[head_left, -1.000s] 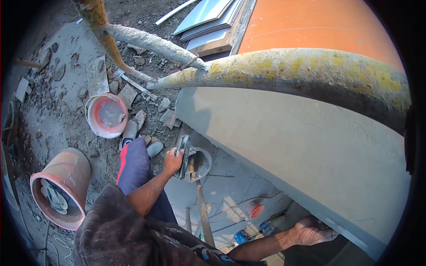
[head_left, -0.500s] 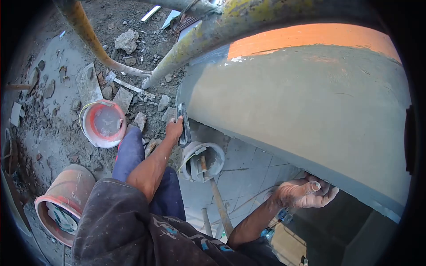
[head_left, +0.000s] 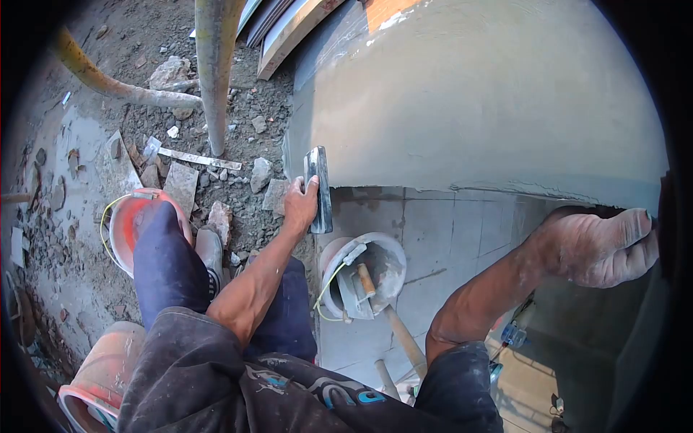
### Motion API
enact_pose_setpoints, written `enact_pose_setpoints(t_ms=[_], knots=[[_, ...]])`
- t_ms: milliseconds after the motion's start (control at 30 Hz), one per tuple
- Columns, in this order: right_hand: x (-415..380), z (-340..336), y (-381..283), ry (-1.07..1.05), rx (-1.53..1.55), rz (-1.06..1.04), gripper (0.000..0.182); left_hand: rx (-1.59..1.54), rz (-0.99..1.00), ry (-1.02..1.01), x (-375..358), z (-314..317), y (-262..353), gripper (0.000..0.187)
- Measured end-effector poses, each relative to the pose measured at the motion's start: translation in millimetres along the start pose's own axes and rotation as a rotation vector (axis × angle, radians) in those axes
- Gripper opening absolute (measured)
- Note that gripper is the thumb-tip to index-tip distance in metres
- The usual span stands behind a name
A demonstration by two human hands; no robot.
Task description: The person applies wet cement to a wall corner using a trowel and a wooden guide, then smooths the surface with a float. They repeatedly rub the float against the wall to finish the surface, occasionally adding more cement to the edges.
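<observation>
My left hand (head_left: pixel 300 203) grips a dark plastering trowel (head_left: pixel 318 189), its blade standing upright against the lower left edge of a wide grey wet-plastered surface (head_left: pixel 476 101). My right hand (head_left: pixel 595 247), dusty with cement, rests under the plaster's lower right edge with fingers loosely curled and nothing in it. Below the trowel stands a white bucket (head_left: pixel 379 249) with a small trowel and a wooden handle (head_left: pixel 390 317) in it.
An orange pan (head_left: pixel 123 224) lies behind my knee on rubble-strewn ground (head_left: pixel 72 180). An orange bucket (head_left: pixel 101 368) sits at bottom left. Scaffold poles (head_left: pixel 216 65) cross the top left. Grey tiles (head_left: pixel 447 231) run below the plaster. Boards (head_left: pixel 289 29) lean at the top.
The view dropped and the poles slid up and left. My left hand raised the trowel from the bucket to the plaster's edge. My right hand moved up and right under the edge.
</observation>
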State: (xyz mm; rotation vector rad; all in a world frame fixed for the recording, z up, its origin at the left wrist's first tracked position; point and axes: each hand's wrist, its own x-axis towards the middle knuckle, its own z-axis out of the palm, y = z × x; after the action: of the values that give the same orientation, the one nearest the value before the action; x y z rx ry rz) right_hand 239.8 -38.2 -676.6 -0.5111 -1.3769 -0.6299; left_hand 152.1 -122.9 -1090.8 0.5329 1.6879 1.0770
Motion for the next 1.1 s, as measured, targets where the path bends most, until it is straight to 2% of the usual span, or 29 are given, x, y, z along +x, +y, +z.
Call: enact_pose_setpoints(t_ms=[33,100,167,233,300,367,400,500,600,700,733,767,800,833,867,967,1033,1100], knots=[[-5.1,8.5,-5.7,0.09,0.038,0.03,0.031,-0.044,0.091,0.03,8.4,5.7,1.4,0.051],[-9.4,20.0,-10.9,0.132,0.08,0.032,0.029,-0.136,0.274,0.091,31.0,16.4,12.6,0.05],[-10.2,20.2,-10.2,0.146,0.053,0.031,0.029,-0.173,0.348,0.012,41.8,8.2,69.3,0.047],[-7.3,14.3,-2.4,0.099,-0.065,-0.004,0.029,-0.201,0.544,-0.021,1.0,-7.6,124.6,0.046],[-7.3,11.2,8.7,0.055,-0.109,-0.047,0.03,-0.157,0.73,-0.019,-40.5,-10.9,121.6,0.043],[-9.9,15.7,8.4,0.085,0.007,-0.043,0.03,-0.157,0.762,-0.034,-74.0,-9.5,68.2,0.042],[-10.1,17.1,8.0,0.099,0.063,-0.04,0.03,-0.11,0.672,-0.021,-78.2,-7.0,37.5,0.044],[-13.1,16.8,9.1,0.113,0.174,-0.029,0.03,-0.123,0.322,0.013,-15.1,3.0,-11.1,0.045],[-14.2,17.6,10.8,0.112,0.239,-0.027,0.03,-0.167,0.45,-0.041,47.8,4.0,52.7,0.043],[-13.3,19.4,10.6,0.111,0.278,-0.025,0.03,-0.172,0.677,-0.055,4.0,-9.1,143.6,0.04],[-13.9,19.8,9.8,0.115,0.297,-0.016,0.03,-0.159,0.772,-0.003,-20.8,-9.2,148.8,0.04],[-14.5,20.0,8.9,0.119,0.316,-0.008,0.029,-0.184,0.767,-0.045,-58.5,-15.8,148.9,0.039],[-15.3,20.4,10.5,0.12,0.334,0.002,0.029,-0.102,0.899,0.004,-63.3,-12.2,118.1,0.039],[-15.8,20.7,11.3,0.122,0.342,0.005,0.029,-0.059,0.892,0.009,-73.9,-12.2,90.3,0.039],[-17.2,19.9,11.6,0.114,0.351,0.009,0.029,-0.085,0.801,0.027,-70.5,-5.1,56.7,0.041],[-18.6,21.8,15.6,0.082,0.37,0.002,0.029,-0.169,0.461,-0.011,2.9,4.1,23.3,0.043],[-17.5,23.0,18.4,0.058,0.39,-0.013,0.031,-0.129,0.538,-0.029,29.4,-1.4,89.6,0.043],[-16.9,24.8,22.5,0.037,0.401,-0.02,0.032,-0.219,0.681,-0.015,18.3,-4.5,163.8,0.041]])
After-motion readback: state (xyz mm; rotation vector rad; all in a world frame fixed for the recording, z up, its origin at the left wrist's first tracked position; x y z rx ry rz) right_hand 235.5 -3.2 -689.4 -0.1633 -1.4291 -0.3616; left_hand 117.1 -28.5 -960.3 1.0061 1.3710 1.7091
